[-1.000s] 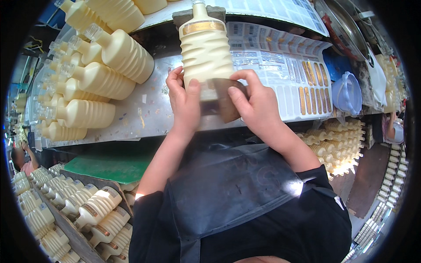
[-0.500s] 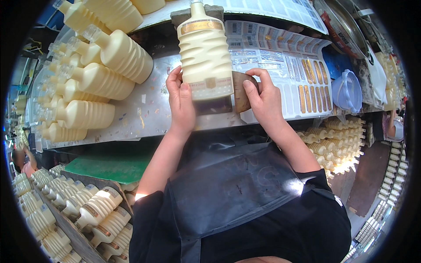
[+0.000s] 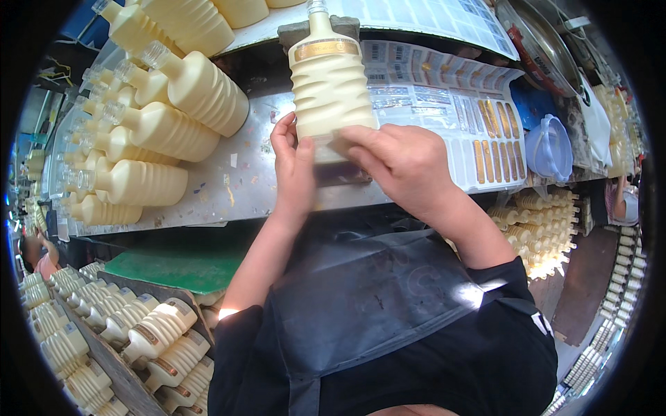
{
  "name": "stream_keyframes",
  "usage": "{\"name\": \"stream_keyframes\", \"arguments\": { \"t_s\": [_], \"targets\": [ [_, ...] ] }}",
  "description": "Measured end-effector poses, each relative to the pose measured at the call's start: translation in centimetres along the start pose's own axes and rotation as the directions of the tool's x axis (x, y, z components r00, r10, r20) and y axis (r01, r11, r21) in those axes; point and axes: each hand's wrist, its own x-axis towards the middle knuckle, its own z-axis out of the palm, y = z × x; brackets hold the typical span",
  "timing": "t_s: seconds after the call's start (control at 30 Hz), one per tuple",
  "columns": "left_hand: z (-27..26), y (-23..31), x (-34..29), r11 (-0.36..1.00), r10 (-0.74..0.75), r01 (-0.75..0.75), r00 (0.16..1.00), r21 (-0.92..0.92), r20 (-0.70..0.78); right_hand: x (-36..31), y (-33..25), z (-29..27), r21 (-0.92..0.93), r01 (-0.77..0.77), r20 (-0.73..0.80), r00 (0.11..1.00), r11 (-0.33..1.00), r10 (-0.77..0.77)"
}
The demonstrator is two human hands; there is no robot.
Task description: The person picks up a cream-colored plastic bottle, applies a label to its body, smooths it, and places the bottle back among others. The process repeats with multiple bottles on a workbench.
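A cream bottle [image 3: 331, 90] with wavy ridges lies on its back in front of me, its clear neck pointing away. A gold label strip [image 3: 325, 48] runs across its shoulder. My left hand [image 3: 294, 163] grips the bottle's lower left side, thumb on the near edge and fingers around the side. Across the lower front, my right hand [image 3: 409, 163] pinches a flat brown scraper-like piece [image 3: 340, 144] against the band near the base. That piece is blurred and largely hidden by my fingers. The bottle's neck end rests over a grey block [image 3: 295, 33].
Unlabelled cream bottles [image 3: 208, 93] are stacked on the metal table [image 3: 232, 184] at left. Sticker sheets [image 3: 451, 90] with gold strips lie at right beside a lilac basket [image 3: 549, 147]. Labelled bottles [image 3: 159, 329] fill racks at lower left; more bottles [image 3: 534, 225] stand below right.
My right hand has moved left from beside the bottle onto its lower front, bringing the brown piece against the band. My left hand still holds the bottle's side.
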Motion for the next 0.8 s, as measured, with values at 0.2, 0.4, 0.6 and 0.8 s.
{"name": "stream_keyframes", "arguments": {
  "t_s": [0.2,0.4,0.6,0.8],
  "targets": [
    [-0.4,-0.4,0.1,0.999,-0.01,0.01,1.0,-0.049,0.01,2.6,-0.2,-0.5,-0.243,0.035,0.015,0.999,0.969,-0.032],
    [-1.3,-0.7,0.3,0.998,-0.058,0.059,0.997,-0.035,0.046,2.4,-1.6,0.0,-0.261,0.281,0.032,0.959,0.923,-0.283],
    [-2.9,-0.6,0.1,0.991,-0.131,0.129,0.983,0.022,0.125,1.6,-1.6,-1.0,-0.058,0.304,0.17,0.942,0.951,-0.29],
    [-3.1,-1.2,-0.1,0.982,-0.107,0.076,0.978,0.173,0.177,0.2,-1.1,0.1,0.085,0.281,-0.108,0.956,0.956,-0.272]
  ]
}}
